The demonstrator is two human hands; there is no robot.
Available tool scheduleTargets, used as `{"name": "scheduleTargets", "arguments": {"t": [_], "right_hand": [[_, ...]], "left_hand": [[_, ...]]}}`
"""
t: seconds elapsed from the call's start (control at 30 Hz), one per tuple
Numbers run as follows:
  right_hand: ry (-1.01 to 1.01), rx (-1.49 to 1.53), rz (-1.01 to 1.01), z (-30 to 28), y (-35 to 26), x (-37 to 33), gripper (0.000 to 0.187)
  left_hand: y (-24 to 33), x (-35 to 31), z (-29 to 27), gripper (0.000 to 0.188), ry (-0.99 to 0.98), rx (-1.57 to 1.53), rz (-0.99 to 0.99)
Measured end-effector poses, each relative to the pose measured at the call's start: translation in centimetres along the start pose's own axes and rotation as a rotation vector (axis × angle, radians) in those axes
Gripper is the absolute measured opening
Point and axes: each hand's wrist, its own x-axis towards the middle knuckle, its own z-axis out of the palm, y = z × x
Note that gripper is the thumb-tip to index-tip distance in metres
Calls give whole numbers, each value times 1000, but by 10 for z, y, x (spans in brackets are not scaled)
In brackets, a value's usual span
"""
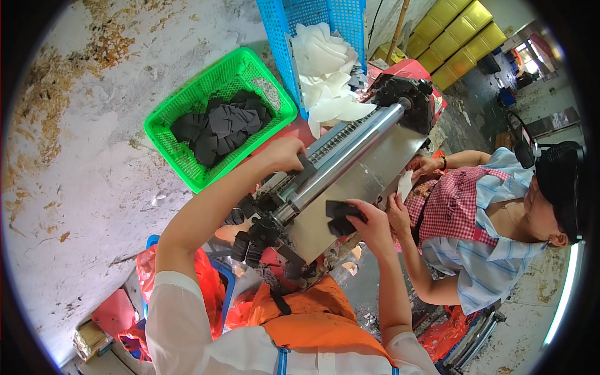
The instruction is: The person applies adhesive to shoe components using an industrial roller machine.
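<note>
A machine with a long shiny metal roller and a flat metal plate stands in front of me. At the roller's far side, my left hand is closed on a thin black flat piece. My right hand grips a few black flat pieces by their edge, over the near side of the plate. Their material I cannot make out. Beyond my left arm, a green plastic basket holds a heap of similar black pieces.
A blue crate with white curved sheets stands at the back. At my right, a co-worker in a checked apron holds a white piece close to the machine. Red plastic bags lie low at left; yellow boxes are stacked far right.
</note>
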Motion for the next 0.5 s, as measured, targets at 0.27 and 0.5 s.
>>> {"name": "scheduleTargets", "arguments": {"t": [0.27, 0.5], "right_hand": [[301, -144, -282, 30, 1, 2, 35], [-46, 373, 244, 3, 1, 2, 33]], "left_hand": [[-10, -16, -3, 24, -247, -1062, 87], [-16, 1, 16, 23, -180, -758, 40]]}}
